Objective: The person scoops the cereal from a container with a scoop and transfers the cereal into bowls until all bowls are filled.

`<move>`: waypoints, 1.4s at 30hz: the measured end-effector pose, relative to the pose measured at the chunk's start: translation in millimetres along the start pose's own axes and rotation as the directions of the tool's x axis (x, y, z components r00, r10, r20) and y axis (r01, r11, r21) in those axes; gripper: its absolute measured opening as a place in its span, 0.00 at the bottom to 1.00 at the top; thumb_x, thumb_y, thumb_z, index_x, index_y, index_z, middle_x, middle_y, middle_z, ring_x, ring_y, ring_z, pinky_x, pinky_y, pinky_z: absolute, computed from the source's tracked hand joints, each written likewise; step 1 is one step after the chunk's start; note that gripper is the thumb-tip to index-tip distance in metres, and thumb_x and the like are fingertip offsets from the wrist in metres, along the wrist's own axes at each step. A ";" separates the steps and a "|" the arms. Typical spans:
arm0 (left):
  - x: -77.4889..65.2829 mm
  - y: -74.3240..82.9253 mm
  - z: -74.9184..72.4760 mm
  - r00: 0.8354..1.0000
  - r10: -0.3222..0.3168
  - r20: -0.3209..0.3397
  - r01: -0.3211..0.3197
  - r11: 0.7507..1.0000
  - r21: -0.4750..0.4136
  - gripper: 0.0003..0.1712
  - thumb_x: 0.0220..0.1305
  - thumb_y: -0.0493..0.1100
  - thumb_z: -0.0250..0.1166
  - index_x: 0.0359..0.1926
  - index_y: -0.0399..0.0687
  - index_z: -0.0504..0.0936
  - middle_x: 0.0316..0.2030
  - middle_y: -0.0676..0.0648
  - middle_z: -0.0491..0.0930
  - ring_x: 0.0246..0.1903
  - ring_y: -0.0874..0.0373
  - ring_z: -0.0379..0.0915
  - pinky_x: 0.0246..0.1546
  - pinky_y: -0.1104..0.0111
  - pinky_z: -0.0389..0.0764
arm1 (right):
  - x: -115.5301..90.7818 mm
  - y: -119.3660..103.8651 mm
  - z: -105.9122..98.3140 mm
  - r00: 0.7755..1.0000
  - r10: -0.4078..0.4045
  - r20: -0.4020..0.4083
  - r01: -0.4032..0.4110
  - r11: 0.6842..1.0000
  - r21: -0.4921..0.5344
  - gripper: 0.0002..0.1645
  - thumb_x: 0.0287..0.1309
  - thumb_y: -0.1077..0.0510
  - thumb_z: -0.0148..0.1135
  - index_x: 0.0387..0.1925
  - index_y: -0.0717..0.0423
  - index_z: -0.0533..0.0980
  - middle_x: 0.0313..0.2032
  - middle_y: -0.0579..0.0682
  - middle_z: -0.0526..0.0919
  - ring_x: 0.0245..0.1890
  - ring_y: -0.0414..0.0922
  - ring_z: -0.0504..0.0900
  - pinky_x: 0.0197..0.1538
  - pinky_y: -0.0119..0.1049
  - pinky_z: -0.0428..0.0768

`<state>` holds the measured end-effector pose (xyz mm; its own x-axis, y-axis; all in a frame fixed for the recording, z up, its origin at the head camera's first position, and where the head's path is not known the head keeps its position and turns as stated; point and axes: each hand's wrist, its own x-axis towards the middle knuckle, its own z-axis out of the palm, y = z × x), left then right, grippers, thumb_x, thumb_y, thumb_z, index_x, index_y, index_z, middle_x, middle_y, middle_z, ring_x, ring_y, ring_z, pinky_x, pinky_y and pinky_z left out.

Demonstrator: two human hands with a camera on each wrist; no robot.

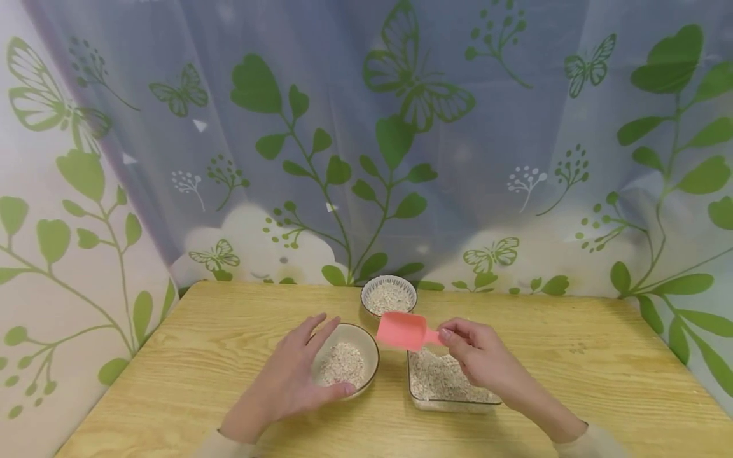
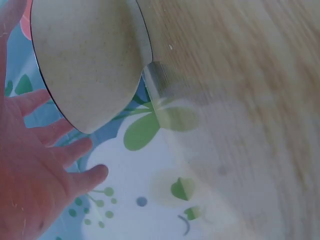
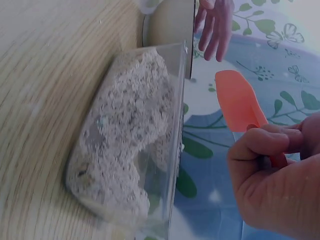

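My right hand [image 1: 481, 356] pinches the handle of a pink scoop [image 1: 401, 329], held above the table between two bowls and a glass container. No flakes show in the scoop. Below that hand stands the clear rectangular container [image 1: 452, 406], largely filled with pale oat-like flakes [image 3: 125, 110]. My left hand [image 1: 289, 372] is beside a cream bowl [image 1: 350, 335] with a dark rim, its thumb at the near rim and its fingers spread along the left side. Flakes [image 1: 343, 366] lie in this bowl. In the left wrist view the fingers [image 2: 50, 132] look straight and spread; firm contact with the bowl cannot be confirmed.
A smaller patterned bowl [image 1: 373, 287] holding flakes stands behind the scoop, towards the table's back edge. The wooden table [image 1: 572, 362] meets a curtain [image 1: 492, 178] printed with leaves and butterflies.
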<state>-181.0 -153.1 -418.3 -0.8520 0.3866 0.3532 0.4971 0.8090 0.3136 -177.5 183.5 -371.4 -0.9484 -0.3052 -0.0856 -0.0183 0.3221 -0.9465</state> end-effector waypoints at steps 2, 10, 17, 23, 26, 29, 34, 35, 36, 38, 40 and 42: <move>0.2 2.6 0.8 1.000 0.021 -0.005 -0.020 0.998 0.057 0.60 0.50 0.78 0.68 0.78 0.57 0.63 0.75 0.40 0.65 0.73 0.34 0.62 0.68 0.36 0.68 | -3.6 1.1 -6.5 1.000 0.010 -0.004 -0.010 1.000 0.008 0.24 0.79 0.49 0.50 0.59 0.66 0.73 0.17 0.42 0.62 0.12 0.36 0.55 0.17 0.26 0.57; 3.8 12.5 2.6 1.000 0.023 -0.001 -0.023 0.990 0.136 0.56 0.56 0.82 0.59 0.78 0.61 0.63 0.77 0.42 0.62 0.76 0.34 0.55 0.69 0.30 0.60 | -16.6 4.5 -30.3 0.999 0.041 -0.029 -0.041 0.999 0.000 0.28 0.79 0.48 0.49 0.62 0.68 0.70 0.17 0.41 0.60 0.12 0.36 0.53 0.17 0.26 0.56; 9.5 23.6 8.0 0.999 0.023 0.038 -0.027 0.993 0.117 0.56 0.56 0.84 0.56 0.79 0.64 0.61 0.77 0.45 0.61 0.78 0.36 0.52 0.70 0.30 0.59 | -25.3 9.7 -50.2 0.999 0.050 -0.009 -0.051 0.996 -0.075 0.28 0.79 0.46 0.49 0.61 0.67 0.72 0.17 0.41 0.60 0.13 0.36 0.53 0.17 0.29 0.58; 17.3 37.4 10.3 0.997 0.032 0.071 -0.039 0.994 0.099 0.57 0.56 0.83 0.57 0.80 0.64 0.57 0.79 0.45 0.59 0.78 0.37 0.51 0.72 0.32 0.57 | -34.5 11.5 -62.4 0.995 0.082 -0.047 -0.091 0.966 -0.244 0.27 0.78 0.46 0.51 0.61 0.64 0.74 0.24 0.45 0.74 0.20 0.37 0.71 0.23 0.32 0.71; 23.0 44.0 13.0 0.995 0.033 0.094 -0.041 0.995 0.085 0.58 0.55 0.83 0.57 0.80 0.65 0.57 0.79 0.45 0.58 0.79 0.37 0.50 0.72 0.32 0.56 | -38.5 12.5 -66.4 0.995 0.070 -0.075 -0.091 0.934 -0.345 0.24 0.78 0.47 0.51 0.59 0.61 0.77 0.41 0.54 0.85 0.37 0.45 0.80 0.34 0.37 0.77; 28.4 51.5 16.2 0.993 0.046 0.113 -0.054 0.996 0.067 0.57 0.56 0.83 0.58 0.80 0.65 0.57 0.79 0.45 0.58 0.78 0.36 0.50 0.72 0.31 0.56 | -41.7 12.7 -69.7 0.996 0.022 -0.085 -0.057 0.897 -0.438 0.20 0.78 0.49 0.52 0.54 0.59 0.80 0.52 0.56 0.86 0.51 0.51 0.82 0.42 0.41 0.79; 35.1 65.6 22.6 0.987 0.082 0.136 -0.090 0.994 0.056 0.57 0.55 0.84 0.57 0.81 0.69 0.53 0.78 0.45 0.59 0.78 0.36 0.51 0.72 0.33 0.59 | -44.9 7.8 -71.1 0.997 -0.038 -0.071 -0.008 0.833 -0.553 0.14 0.77 0.54 0.53 0.48 0.56 0.82 0.46 0.51 0.88 0.38 0.45 0.82 0.34 0.37 0.76; 36.2 68.4 24.2 0.986 0.087 0.142 -0.095 0.994 0.051 0.58 0.55 0.84 0.56 0.81 0.70 0.51 0.78 0.46 0.58 0.78 0.37 0.51 0.73 0.34 0.58 | -45.3 6.4 -70.4 0.997 -0.040 -0.065 -0.004 0.823 -0.568 0.13 0.77 0.55 0.53 0.48 0.56 0.82 0.42 0.50 0.87 0.32 0.42 0.79 0.32 0.35 0.74; 37.2 71.3 25.8 0.985 0.093 0.147 -0.101 0.994 0.044 0.58 0.55 0.84 0.56 0.81 0.70 0.51 0.78 0.46 0.58 0.78 0.37 0.50 0.73 0.34 0.58 | -45.7 4.4 -69.7 0.997 -0.038 -0.061 -0.005 0.813 -0.583 0.13 0.76 0.56 0.53 0.48 0.56 0.82 0.40 0.49 0.87 0.28 0.40 0.75 0.29 0.34 0.72; 39.0 77.0 28.8 0.982 0.106 0.154 -0.113 0.993 0.034 0.59 0.55 0.84 0.56 0.82 0.70 0.50 0.79 0.46 0.57 0.79 0.37 0.50 0.74 0.35 0.58 | -46.6 1.3 -67.5 0.997 -0.048 -0.057 0.002 0.781 -0.625 0.12 0.76 0.57 0.53 0.47 0.56 0.82 0.30 0.45 0.84 0.21 0.37 0.68 0.25 0.33 0.68; 41.2 83.8 31.2 0.980 0.122 0.155 -0.127 0.992 0.027 0.59 0.55 0.84 0.56 0.82 0.68 0.51 0.79 0.47 0.57 0.79 0.38 0.50 0.74 0.36 0.59 | -47.2 -1.3 -65.6 0.996 -0.074 -0.053 0.020 0.744 -0.668 0.11 0.75 0.56 0.54 0.45 0.55 0.82 0.25 0.42 0.80 0.18 0.36 0.63 0.23 0.32 0.66; 43.4 91.0 33.9 0.979 0.131 0.154 -0.134 0.991 0.012 0.59 0.56 0.84 0.56 0.81 0.67 0.52 0.79 0.48 0.56 0.79 0.39 0.50 0.75 0.38 0.59 | -47.2 -4.2 -64.0 0.993 -0.106 -0.054 0.037 0.707 -0.706 0.10 0.74 0.57 0.55 0.42 0.54 0.82 0.24 0.40 0.79 0.18 0.35 0.63 0.22 0.31 0.65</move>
<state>-178.3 -47.6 -404.4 -0.7948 0.5523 0.2516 0.6048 0.7550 0.2533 -152.9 253.9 -343.5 -0.9567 -0.2892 0.0320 -0.2719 0.8492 -0.4527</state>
